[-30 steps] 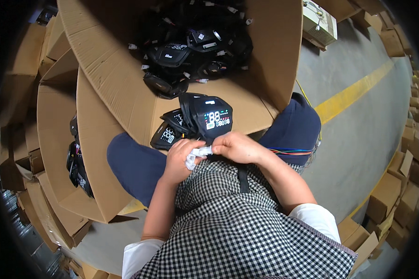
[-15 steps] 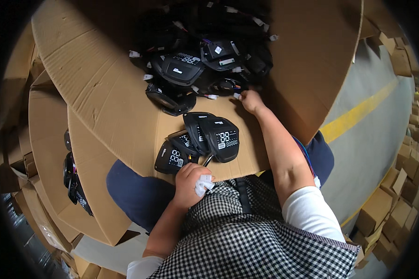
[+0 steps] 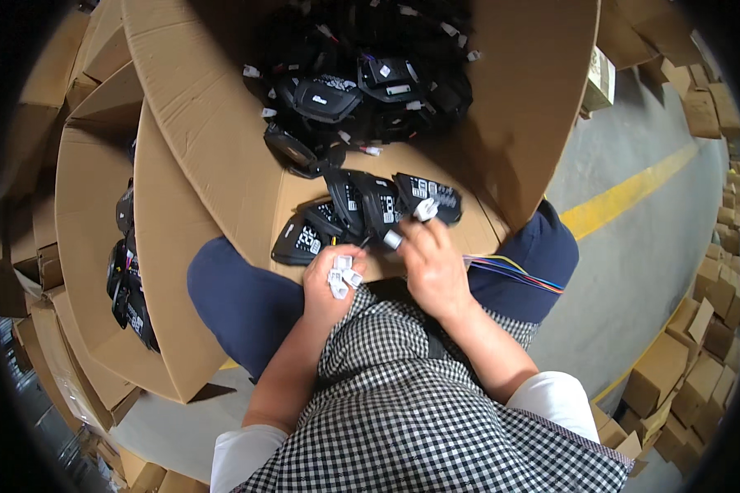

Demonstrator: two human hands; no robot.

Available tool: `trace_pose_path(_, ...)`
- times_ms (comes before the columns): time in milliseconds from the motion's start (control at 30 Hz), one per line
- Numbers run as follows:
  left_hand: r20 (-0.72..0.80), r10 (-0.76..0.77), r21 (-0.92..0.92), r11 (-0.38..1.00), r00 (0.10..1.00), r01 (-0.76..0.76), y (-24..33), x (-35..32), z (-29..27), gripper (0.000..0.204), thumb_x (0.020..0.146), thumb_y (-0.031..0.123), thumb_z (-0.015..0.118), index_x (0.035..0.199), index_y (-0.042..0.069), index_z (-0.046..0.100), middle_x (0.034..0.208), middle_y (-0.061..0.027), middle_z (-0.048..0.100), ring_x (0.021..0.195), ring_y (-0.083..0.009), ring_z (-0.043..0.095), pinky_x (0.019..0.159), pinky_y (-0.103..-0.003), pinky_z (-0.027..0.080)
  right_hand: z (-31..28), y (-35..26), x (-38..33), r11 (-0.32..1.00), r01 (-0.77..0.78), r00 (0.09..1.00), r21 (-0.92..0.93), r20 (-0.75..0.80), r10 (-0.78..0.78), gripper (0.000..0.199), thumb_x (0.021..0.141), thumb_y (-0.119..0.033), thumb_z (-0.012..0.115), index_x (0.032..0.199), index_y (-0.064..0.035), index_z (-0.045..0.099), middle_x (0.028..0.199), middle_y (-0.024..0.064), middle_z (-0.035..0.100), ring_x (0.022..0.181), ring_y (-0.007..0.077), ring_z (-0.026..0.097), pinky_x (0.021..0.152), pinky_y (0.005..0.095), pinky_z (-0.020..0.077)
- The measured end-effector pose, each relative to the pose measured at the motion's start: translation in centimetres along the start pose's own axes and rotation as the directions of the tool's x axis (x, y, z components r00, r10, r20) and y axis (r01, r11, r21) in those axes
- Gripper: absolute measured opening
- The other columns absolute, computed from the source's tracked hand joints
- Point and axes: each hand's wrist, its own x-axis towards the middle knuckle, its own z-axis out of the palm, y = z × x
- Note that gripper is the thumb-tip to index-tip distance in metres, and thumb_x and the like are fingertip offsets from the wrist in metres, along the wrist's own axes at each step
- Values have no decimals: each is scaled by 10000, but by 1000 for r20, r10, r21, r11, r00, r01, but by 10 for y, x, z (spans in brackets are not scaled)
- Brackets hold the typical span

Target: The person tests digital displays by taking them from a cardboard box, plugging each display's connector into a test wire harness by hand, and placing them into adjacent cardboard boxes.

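Boxes of brown cardboard stand at the far left, and one side box (image 3: pixel 82 246) holds a few black parts (image 3: pixel 127 279) along its wall. Next to it a bigger cardboard box (image 3: pixel 214 140) lies tipped open toward the person, with a heap of black display units (image 3: pixel 362 90) deep inside it. On its lower flap, close to the person, four black display units (image 3: pixel 362 215) lie side by side, faces up. The left hand (image 3: pixel 330 283) is curled shut around a bunch of small white plugs (image 3: pixel 339 275), just below the unit at the left end of the row. The right hand (image 3: pixel 432 264) is beside it, fingers pressed together, pinching a white plug (image 3: pixel 393 239) at the end of a thin black wire. Another white plug (image 3: pixel 425 209) sits just above those fingers, on the unit at the right end of the row. A bundle of coloured wires (image 3: pixel 514 274) lies across the person's dark blue knee, right of that hand. Farther right is the grey floor (image 3: pixel 633 271) with a yellow line (image 3: pixel 633 191), and more small cardboard boxes (image 3: pixel 674 370) are piled along the edge.
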Motion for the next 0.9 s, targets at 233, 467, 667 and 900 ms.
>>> trace_pose_path(233, 305, 263, -145, 963, 915, -229, 30, 5, 2, 359, 746, -105, 601, 1098, -32, 603, 1235, -232, 616, 1172, -314, 599, 986, -384, 474, -4, -28, -46, 972, 169, 979, 164, 83, -185, 165, 762, -94, 579, 855, 25, 643, 972, 125, 569, 1248, 369, 490, 900, 400, 527)
trace_pose_path(467, 286, 245, -189, 962, 926, -196, 21, -5, 7, 244, 783, -89, 581, 1005, 10, 582, 1124, -195, 666, 1039, -258, 649, 893, -344, 504, -31, -21, -54, 859, 71, 991, 506, 63, -119, 91, 789, -29, 677, 852, 17, 630, 946, 146, 626, 1122, 372, 591, 866, 390, 533)
trace_pose_path(667, 264, 200, -134, 976, 944, -169, 23, -5, 9, 253, 736, -115, 573, 951, 18, 591, 890, -106, 675, 839, -192, 661, 766, -312, 527, -50, -25, -57, 813, -274, 962, 515, 141, 235, 72, 857, -73, 634, 872, -4, 642, 802, 129, 635, 740, 329, 649, 656, 416, 517)
trace_pose_path(900, 238, 156, 4, 987, 959, -162, 22, -9, 10, 280, 742, -89, 576, 1000, 16, 613, 910, -101, 652, 811, -188, 639, 741, -299, 510, -20, -28, -66, 671, -377, 914, 639, 137, 382, 166, 918, -112, 579, 999, 5, 665, 991, 140, 695, 873, 254, 678, 750, 320, 527)
